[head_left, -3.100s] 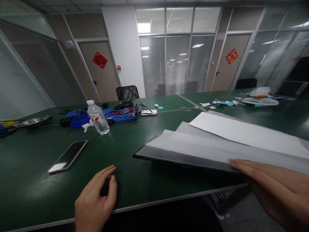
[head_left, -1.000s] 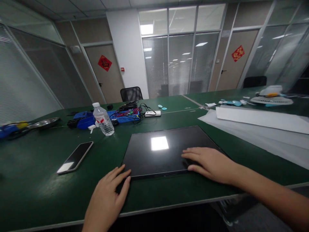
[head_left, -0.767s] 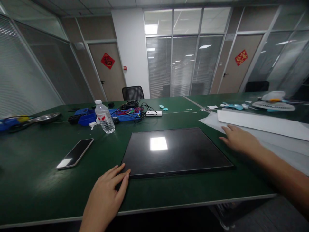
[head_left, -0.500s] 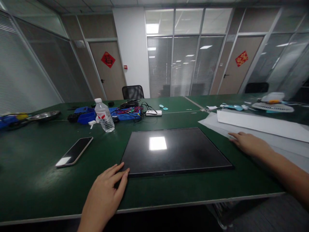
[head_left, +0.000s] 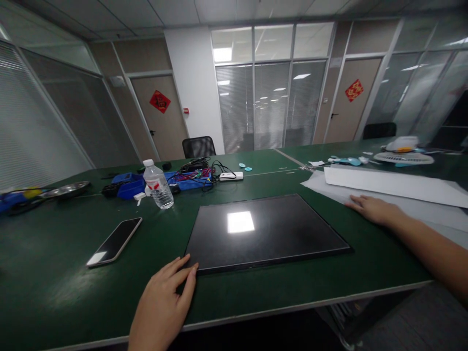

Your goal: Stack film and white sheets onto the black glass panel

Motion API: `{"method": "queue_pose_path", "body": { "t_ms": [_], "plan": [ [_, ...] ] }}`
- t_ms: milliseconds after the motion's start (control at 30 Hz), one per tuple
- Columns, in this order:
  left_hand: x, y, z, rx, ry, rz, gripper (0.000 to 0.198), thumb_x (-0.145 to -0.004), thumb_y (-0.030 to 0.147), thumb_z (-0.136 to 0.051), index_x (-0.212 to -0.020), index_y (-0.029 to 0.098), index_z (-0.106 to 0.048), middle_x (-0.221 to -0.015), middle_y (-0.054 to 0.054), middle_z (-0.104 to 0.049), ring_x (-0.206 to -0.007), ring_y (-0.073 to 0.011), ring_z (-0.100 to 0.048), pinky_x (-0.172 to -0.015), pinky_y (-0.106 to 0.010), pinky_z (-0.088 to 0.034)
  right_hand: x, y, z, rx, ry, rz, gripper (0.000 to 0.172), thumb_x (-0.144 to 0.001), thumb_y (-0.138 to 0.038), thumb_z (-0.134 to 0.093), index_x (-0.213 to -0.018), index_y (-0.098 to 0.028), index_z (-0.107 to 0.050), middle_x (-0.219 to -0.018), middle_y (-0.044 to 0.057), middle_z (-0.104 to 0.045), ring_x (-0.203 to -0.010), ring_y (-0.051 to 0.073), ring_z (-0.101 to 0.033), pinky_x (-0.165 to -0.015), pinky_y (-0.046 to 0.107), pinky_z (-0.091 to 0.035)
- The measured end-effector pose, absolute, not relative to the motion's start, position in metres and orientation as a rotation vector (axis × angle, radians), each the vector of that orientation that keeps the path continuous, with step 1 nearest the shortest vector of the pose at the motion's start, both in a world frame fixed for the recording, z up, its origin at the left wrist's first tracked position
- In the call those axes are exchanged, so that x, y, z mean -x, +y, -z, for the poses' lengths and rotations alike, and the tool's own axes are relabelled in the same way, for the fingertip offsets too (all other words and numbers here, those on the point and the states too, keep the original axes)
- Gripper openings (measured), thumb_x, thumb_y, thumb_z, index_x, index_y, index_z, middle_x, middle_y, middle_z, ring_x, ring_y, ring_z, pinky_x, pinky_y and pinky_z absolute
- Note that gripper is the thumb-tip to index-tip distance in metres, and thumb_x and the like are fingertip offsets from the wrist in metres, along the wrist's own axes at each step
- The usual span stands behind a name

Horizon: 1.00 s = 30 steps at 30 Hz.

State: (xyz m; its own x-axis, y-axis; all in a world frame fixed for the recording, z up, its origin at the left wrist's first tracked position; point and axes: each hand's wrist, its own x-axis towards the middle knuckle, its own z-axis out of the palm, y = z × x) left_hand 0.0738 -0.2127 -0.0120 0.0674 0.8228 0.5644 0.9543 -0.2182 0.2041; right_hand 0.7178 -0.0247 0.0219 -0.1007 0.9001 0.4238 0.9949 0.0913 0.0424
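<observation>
A flat black display panel (head_left: 270, 239) lies face up on the green table (head_left: 278, 290), with a ceiling light reflected in it. My left hand (head_left: 166, 297) rests at the panel's near left corner, fingers stretched out and fingertips touching its edge. To the right of the panel, my right hand (head_left: 373, 208) lies flat with fingers extended on the near edge of the white sheets (head_left: 321, 191). Neither hand is gripping anything. A long folded white piece (head_left: 387, 184) lies on top of those sheets, beyond the right hand.
A smartphone (head_left: 115, 242) lies at the left, with a water bottle (head_left: 158, 186) standing behind it. Blue bins (head_left: 130, 187) with tangled cables and a white power strip (head_left: 231, 176) sit farther back. A white fan-like part (head_left: 404, 157) is at the far right.
The camera view has tilted and shifted slightly. Both hands keep about the same places, the left at the panel's corner and the right on the sheets. The panel looks unmoved on the table.
</observation>
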Motion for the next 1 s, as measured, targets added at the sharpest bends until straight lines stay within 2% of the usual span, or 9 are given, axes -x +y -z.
{"method": "queue_pose_path", "body": {
  "t_ms": [100,200,400,533,667,733,800,867,1000],
  "plan": [
    [-0.072,-0.212,0.013,2.128,-1.800,0.876,0.037,-0.102,0.052,-0.054,-0.102,0.035,-0.088,-0.124,-0.003,-0.082,-0.116,-0.0311,-0.078,-0.101,-0.052,-0.063,-0.714,-0.029,-0.027,2.035,-2.109,0.426,0.063,-0.107,-0.059,-0.038,-0.137,-0.016,-0.074,-0.121,0.025,-0.074,-0.088,0.029,-0.072,-0.071,0.038,-0.049],
    [-0.073,-0.212,0.014,2.121,-1.814,0.881,0.039,-0.102,0.054,-0.054,-0.102,0.034,-0.088,-0.124,-0.004,-0.082,-0.117,-0.0311,-0.077,-0.103,-0.051,-0.063,-0.710,-0.031,-0.026,2.000,-2.193,0.521,0.059,-0.109,-0.050,-0.037,-0.142,-0.014,-0.071,-0.119,0.025,-0.074,-0.095,0.030,-0.071,-0.075,0.038,-0.050],
    [-0.073,-0.213,0.014,2.127,-1.865,0.855,0.046,-0.104,0.053,-0.048,-0.102,0.031,-0.088,-0.130,-0.004,-0.080,-0.125,-0.0301,-0.074,-0.109,-0.049,-0.060,-0.697,-0.026,-0.024,2.240,-2.194,0.480,0.047,-0.104,-0.020,-0.039,-0.131,-0.009,-0.076,-0.121,0.025,-0.074,-0.104,0.033,-0.071,-0.086,0.042,-0.050],
    [-0.070,-0.212,0.016,2.165,-1.830,0.859,0.045,-0.105,0.050,-0.047,-0.109,0.030,-0.086,-0.136,-0.003,-0.077,-0.129,-0.0280,-0.072,-0.110,-0.045,-0.060,-0.670,-0.040,-0.033,2.165,-2.162,0.588,0.051,-0.108,-0.026,-0.035,-0.139,-0.014,-0.072,-0.131,0.022,-0.073,-0.108,0.033,-0.071,-0.080,0.041,-0.052],
    [-0.069,-0.212,0.019,2.182,-1.762,0.862,0.041,-0.104,0.050,-0.052,-0.109,0.029,-0.086,-0.132,-0.004,-0.078,-0.124,-0.0279,-0.075,-0.109,-0.044,-0.060,-0.616,-0.075,-0.041,1.960,-2.170,0.701,0.049,-0.109,-0.031,-0.036,-0.143,-0.026,-0.071,-0.140,0.011,-0.071,-0.110,0.031,-0.072,-0.072,0.038,-0.055],
    [-0.071,-0.213,0.020,2.178,-1.730,0.880,0.039,-0.104,0.050,-0.053,-0.104,0.029,-0.087,-0.128,-0.004,-0.080,-0.120,-0.0280,-0.077,-0.107,-0.042,-0.062,-0.581,-0.096,-0.040,1.822,-2.244,0.646,0.046,-0.109,-0.032,-0.040,-0.142,-0.031,-0.072,-0.141,0.006,-0.072,-0.111,0.029,-0.073,-0.076,0.039,-0.059],
    [-0.075,-0.214,0.020,2.164,-1.702,0.907,0.039,-0.104,0.049,-0.053,-0.098,0.029,-0.086,-0.123,-0.003,-0.082,-0.116,-0.0279,-0.078,-0.104,-0.041,-0.064,-0.543,-0.117,-0.037,1.662,-2.344,0.546,0.044,-0.108,-0.029,-0.043,-0.140,-0.031,-0.073,-0.137,0.006,-0.074,-0.112,0.029,-0.074,-0.086,0.043,-0.061],
    [-0.078,-0.216,0.019,2.147,-1.687,0.937,0.039,-0.104,0.047,-0.053,-0.096,0.029,-0.085,-0.119,-0.002,-0.084,-0.113,-0.0273,-0.080,-0.102,-0.040,-0.065,-0.507,-0.135,-0.032,1.532,-2.461,0.400,0.042,-0.107,-0.024,-0.045,-0.134,-0.031,-0.076,-0.130,0.006,-0.077,-0.108,0.028,-0.075,-0.090,0.046,-0.063],
    [-0.082,-0.217,0.014,2.091,-1.759,0.993,0.039,-0.102,0.049,-0.056,-0.125,0.027,-0.078,-0.127,-0.005,-0.081,-0.112,-0.0264,-0.080,-0.098,-0.037,-0.066,-0.452,-0.152,-0.026,1.398,-2.541,0.230,0.037,-0.107,-0.026,-0.051,-0.132,-0.029,-0.077,-0.134,0.009,-0.075,-0.116,0.030,-0.074,-0.096,0.050,-0.063]
  ]
}}
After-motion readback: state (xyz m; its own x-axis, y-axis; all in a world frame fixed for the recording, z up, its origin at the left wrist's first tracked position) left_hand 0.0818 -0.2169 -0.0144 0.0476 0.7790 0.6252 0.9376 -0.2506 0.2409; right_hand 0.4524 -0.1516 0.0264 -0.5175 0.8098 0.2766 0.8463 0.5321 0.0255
